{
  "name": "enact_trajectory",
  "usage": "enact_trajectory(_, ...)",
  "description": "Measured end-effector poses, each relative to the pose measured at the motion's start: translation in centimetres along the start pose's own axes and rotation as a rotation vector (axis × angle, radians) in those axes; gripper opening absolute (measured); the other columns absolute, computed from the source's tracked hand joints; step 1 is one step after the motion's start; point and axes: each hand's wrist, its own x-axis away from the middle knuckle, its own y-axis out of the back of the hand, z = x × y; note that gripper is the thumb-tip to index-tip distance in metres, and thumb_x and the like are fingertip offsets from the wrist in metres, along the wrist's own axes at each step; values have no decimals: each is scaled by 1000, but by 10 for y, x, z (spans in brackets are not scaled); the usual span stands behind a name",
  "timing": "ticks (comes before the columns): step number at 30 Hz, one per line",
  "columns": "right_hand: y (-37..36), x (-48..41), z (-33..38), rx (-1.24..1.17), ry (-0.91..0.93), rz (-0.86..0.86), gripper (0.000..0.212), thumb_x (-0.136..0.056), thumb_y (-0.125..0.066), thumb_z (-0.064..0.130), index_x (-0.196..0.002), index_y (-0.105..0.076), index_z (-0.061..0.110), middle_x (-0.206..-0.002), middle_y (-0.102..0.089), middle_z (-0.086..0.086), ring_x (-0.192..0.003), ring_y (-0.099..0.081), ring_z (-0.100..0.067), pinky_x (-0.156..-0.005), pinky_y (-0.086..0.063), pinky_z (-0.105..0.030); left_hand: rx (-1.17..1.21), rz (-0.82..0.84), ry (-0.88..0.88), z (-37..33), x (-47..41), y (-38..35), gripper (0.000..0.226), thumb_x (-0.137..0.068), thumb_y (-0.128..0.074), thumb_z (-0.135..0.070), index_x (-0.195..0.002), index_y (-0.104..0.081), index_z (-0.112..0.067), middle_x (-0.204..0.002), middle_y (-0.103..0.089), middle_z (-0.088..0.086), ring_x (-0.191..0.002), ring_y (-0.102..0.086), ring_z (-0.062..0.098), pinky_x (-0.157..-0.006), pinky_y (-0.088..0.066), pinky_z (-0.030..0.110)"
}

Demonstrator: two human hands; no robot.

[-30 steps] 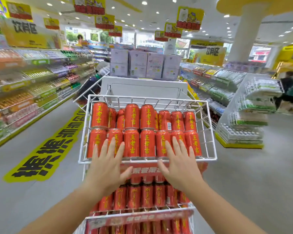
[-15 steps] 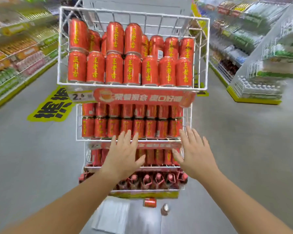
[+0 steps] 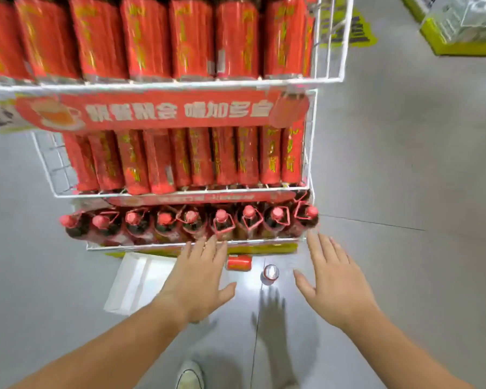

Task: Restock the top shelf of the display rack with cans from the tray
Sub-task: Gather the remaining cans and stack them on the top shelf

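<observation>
Head camera looks steeply down on our two bare hands, stretched out over grey floor (image 3: 404, 178) in front of a white wire display rack (image 3: 324, 82). Our left hand (image 3: 199, 279) is flat, palm down, fingers spread apart and holding nothing; its fingertips reach the front edge of the lowest shelf. Our right hand (image 3: 334, 279) is just as spread and just as empty, hovering beside the rack's lower right corner.

Between our hands two loose cans sit on the floor just before the rack's yellow base: one red can lying on its side (image 3: 239, 263) and one upright can (image 3: 270, 274) showing its shiny silver lid. A pale, flat tray (image 3: 132, 282), seemingly thin plastic or card, lies on the floor under and left of our left hand; it looks bare where we can see it.

The top shelf (image 3: 163, 86) fills the upper picture, its thin wire rim fronting a tight row of tall red cans (image 3: 191, 37) with yellow print, blurred. A red banner (image 3: 163, 110) hangs under it, then a second shelf of red cans (image 3: 199, 158), then dark bottles with red caps (image 3: 222, 220) at the bottom.

Floor is smooth and slightly glossy, with one thin seam. Right of the rack it lies open as far as a yellow-based stand (image 3: 460, 37) well apart. Our white shoe (image 3: 190, 376) shows at the bottom edge.
</observation>
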Motion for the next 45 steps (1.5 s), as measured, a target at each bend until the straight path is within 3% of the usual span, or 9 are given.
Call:
enact_trajectory(5, -149, -33, -26, -39, -100, 135, 96, -81, -5, 70, -162, -6, 18, -170, -11, -7, -155, -15, -26, -123, -18, -39, -41, 96, -45, -10, -55, -151, 89, -76, -38, -67, -137, -57, -5, -127, -63, 20, -113, -60, 40, -94, -50, 54)
enact_trajectory(8, -231, -54, -36, -68, -133, 168, 80, -97, -28, 62, -161, -6, 19, -170, -8, -6, -156, -13, -24, -122, -18, -37, -21, 108, -11, -15, -88, -233, 90, -79, -35, -68, -147, -44, -9, -138, -55, 15, -123, -52, 36, -102, -43, 53)
enact_trajectory(13, -351, -94, -47, -160, -167, 191, 80, -98, -33, 59, -161, -3, 20, -170, -6, -2, -156, -10, -20, -123, -16, -35, -10, 105, -24, -22, -154, -345, 88, -83, -48, -69, -150, -32, -14, -150, -40, 10, -134, -41, 31, -112, -35, 45)
enact_trajectory(21, -484, -153, -50, -464, -283, 61, 92, -89, -66, 50, -159, -16, 15, -163, -32, -2, -147, -34, -22, -112, -36, -37, 82, -2, -126, -13, -241, -461, 68, -84, -66, -25, -145, -44, -7, -143, -50, 13, -129, -47, 32, -112, -39, 42)
enact_trajectory(27, -517, -178, -49, -887, -356, -101, 59, -76, -86, 25, -116, -47, 45, -110, -64, 23, -101, -62, -2, -77, -46, -18, -11, -19, -83, -12, -263, -494, 71, -82, -72, -27, -146, -43, -13, -132, -55, 9, -112, -55, 32, -103, -42, 43)
enact_trajectory(32, -522, -192, -50, -1244, -432, -144, 55, -70, -90, 8, -110, -58, 29, -105, -71, 10, -90, -68, 3, -80, -52, -16, 110, 11, 41, -13, -268, -494, 58, -80, -72, -29, -133, -49, -20, -123, -53, 5, -107, -52, 27, -93, -48, 40)
enact_trajectory(35, -512, -199, -54, -1363, -459, -93, 49, -74, -86, 3, -113, -62, 19, -101, -73, 0, -79, -69, 1, -73, -54, -16, 422, 94, 254, -14, -264, -486, 66, -69, -81, -41, -127, -56, -23, -117, -53, 2, -103, -55, 23, -86, -53, 37)
enact_trajectory(40, -489, -195, -52, -1479, -438, 16, 40, -76, -87, 20, -112, -70, 23, -108, -73, -9, -91, -74, -18, -84, -61, -42, 896, 106, 450, -24, -243, -464, 50, -67, -89, -34, -105, -58, -28, -96, -63, -5, -77, -61, 6, -60, -47, 21)
enact_trajectory(45, -431, -174, -44, -1554, -415, 64, 22, -90, -73, 17, -112, -70, 16, -105, -76, -11, -99, -73, -30, -87, -60, -48, 1103, 13, 533, -35, -211, -407, 46, -73, -89, -35, -99, -51, -30, -83, -54, -21, -70, -55, -3, -58, -42, 15)
